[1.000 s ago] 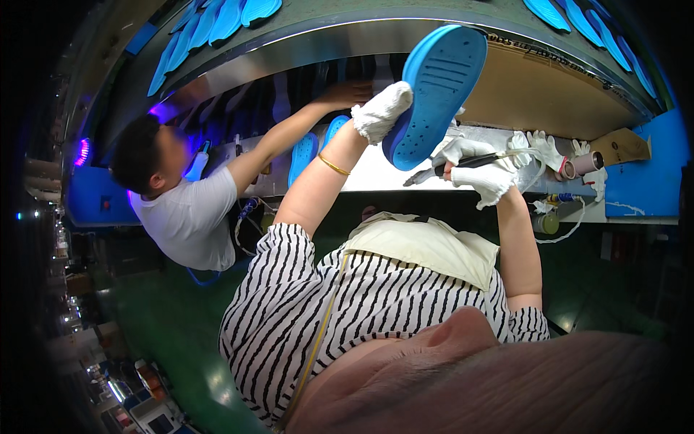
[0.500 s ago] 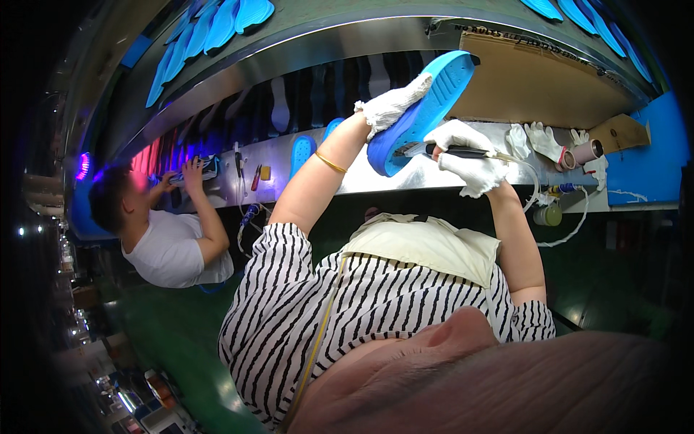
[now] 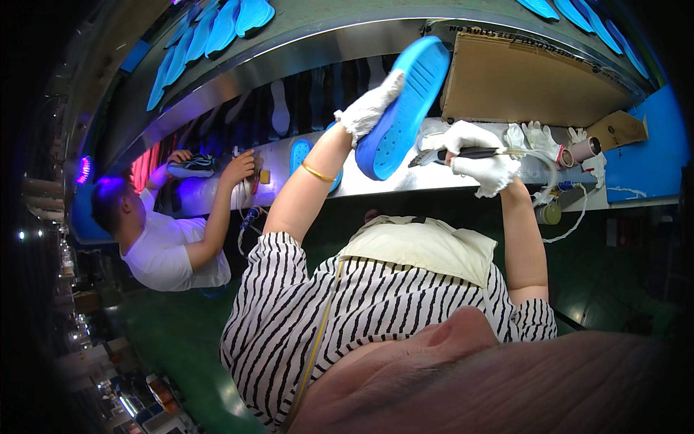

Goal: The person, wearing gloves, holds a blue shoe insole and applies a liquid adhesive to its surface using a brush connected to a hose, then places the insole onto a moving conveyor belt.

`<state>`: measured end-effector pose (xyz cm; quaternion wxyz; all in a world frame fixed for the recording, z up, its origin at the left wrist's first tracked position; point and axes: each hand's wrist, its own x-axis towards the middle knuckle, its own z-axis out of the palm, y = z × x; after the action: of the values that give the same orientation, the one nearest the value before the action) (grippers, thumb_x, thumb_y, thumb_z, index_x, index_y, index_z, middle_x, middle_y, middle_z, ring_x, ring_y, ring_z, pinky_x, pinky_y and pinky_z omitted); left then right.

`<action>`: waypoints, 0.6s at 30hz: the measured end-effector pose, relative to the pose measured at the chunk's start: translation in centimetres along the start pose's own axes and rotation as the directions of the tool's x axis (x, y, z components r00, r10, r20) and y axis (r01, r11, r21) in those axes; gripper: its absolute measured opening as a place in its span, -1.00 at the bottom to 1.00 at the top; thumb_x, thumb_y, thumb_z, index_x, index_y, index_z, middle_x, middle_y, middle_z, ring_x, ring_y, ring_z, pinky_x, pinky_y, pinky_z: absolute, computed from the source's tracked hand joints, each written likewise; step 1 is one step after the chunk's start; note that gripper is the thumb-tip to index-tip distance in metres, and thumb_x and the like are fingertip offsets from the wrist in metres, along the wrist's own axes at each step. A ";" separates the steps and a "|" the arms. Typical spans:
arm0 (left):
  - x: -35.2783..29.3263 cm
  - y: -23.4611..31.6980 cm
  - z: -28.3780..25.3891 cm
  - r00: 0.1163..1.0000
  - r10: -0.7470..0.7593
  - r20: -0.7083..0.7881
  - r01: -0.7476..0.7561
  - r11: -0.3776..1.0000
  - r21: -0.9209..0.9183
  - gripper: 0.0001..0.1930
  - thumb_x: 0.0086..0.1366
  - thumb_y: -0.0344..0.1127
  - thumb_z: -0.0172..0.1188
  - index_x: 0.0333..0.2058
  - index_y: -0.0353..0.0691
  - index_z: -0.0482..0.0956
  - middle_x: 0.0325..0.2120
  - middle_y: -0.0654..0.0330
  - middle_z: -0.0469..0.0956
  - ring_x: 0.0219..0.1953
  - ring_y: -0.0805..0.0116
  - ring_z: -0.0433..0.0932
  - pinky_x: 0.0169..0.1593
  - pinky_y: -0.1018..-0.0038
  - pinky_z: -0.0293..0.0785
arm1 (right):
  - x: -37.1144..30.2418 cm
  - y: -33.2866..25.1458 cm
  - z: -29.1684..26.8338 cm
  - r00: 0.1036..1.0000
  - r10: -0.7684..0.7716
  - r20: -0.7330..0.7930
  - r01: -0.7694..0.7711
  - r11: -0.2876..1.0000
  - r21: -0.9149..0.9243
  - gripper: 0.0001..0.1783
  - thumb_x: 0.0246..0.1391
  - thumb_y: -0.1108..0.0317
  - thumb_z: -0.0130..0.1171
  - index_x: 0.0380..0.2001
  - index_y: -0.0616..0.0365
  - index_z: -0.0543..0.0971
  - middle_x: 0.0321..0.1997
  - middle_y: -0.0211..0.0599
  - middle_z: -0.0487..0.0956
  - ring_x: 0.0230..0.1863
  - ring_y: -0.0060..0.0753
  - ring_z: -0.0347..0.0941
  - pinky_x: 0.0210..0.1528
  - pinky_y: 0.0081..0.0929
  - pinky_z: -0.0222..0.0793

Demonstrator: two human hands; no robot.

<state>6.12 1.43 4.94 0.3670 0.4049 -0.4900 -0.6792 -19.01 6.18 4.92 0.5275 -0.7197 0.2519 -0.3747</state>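
Your left hand (image 3: pixel 370 108), in a white work glove, is clenched on a blue shoe sole (image 3: pixel 403 103) — fingers wrapped over its edge, the sole raised above the bench and tilted, its patterned underside facing you. A gold bangle (image 3: pixel 318 172) sits on that forearm.

Your right hand (image 3: pixel 477 155), gloved the same way, is closed around a dark pen-shaped tool (image 3: pixel 452 153) with a pale hose (image 3: pixel 542 163) running off its back end. The tool's tip points left, just beside the lower end of the sole; whether it touches, you cannot tell.

Below both hands runs the long metal bench (image 3: pixel 405 181), with another blue sole (image 3: pixel 300 153) lying flat on it behind your left arm. To the right lie spare white gloves (image 3: pixel 538 136) and two rolls of tape (image 3: pixel 582 150), beneath a leaning sheet of cardboard (image 3: pixel 528 79). More blue soles (image 3: pixel 217 29) rest along the upper shelf.

Off to your left a co-worker (image 3: pixel 170 246) in a white shirt reaches both hands to the bench — one on a dark shoe (image 3: pixel 189 166).
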 end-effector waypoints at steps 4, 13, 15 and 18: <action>-1.6 0.5 -3.0 0.918 0.393 -0.057 -0.382 0.834 -0.398 0.04 0.13 0.55 -0.04 0.31 -0.24 0.17 0.12 -0.09 0.45 0.15 -0.01 0.47 0.21 0.10 0.45 | -0.6 -0.6 -1.0 0.978 -0.054 -0.204 0.062 0.998 0.031 -0.82 -0.04 0.55 0.28 -0.34 0.16 0.51 -0.18 -0.25 0.59 -0.20 -0.51 0.51 -0.10 -0.50 0.47; -1.9 -6.8 -2.0 0.924 0.199 0.326 0.279 0.231 -0.932 -0.18 0.32 0.18 0.02 0.30 -0.43 0.17 0.19 -0.29 0.34 0.18 -0.22 0.40 0.30 -0.11 0.25 | -1.9 2.2 1.2 0.905 0.027 -0.424 0.053 0.983 0.177 -0.76 0.07 0.50 0.30 -0.18 0.21 0.51 -0.19 -0.26 0.62 -0.16 -0.52 0.56 -0.03 -0.49 0.50; -2.0 -8.1 -0.3 0.961 0.170 0.219 0.139 0.388 -0.911 -0.26 0.28 -0.08 0.15 0.30 -0.43 0.17 0.16 -0.25 0.38 0.16 -0.17 0.43 0.29 -0.08 0.29 | -1.7 2.6 1.0 0.890 0.029 -0.456 0.043 0.988 0.147 -0.75 0.06 0.50 0.29 -0.18 0.22 0.50 -0.20 -0.26 0.61 -0.16 -0.52 0.56 -0.02 -0.49 0.50; -2.2 -8.5 2.2 0.976 0.135 0.169 0.077 0.514 -0.854 -0.30 0.32 -0.04 0.17 0.29 -0.34 0.21 0.13 -0.16 0.43 0.15 -0.11 0.46 0.27 -0.01 0.35 | -0.4 2.5 0.8 0.842 -0.099 -0.530 0.113 0.994 -0.006 -0.79 0.11 0.53 0.23 -0.17 0.23 0.49 -0.18 -0.25 0.61 -0.19 -0.55 0.54 -0.07 -0.52 0.48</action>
<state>4.11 6.34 -2.40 0.4750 0.0874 -0.1351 -0.8651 -18.55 6.17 2.27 0.4255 -0.5947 0.3424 -0.5900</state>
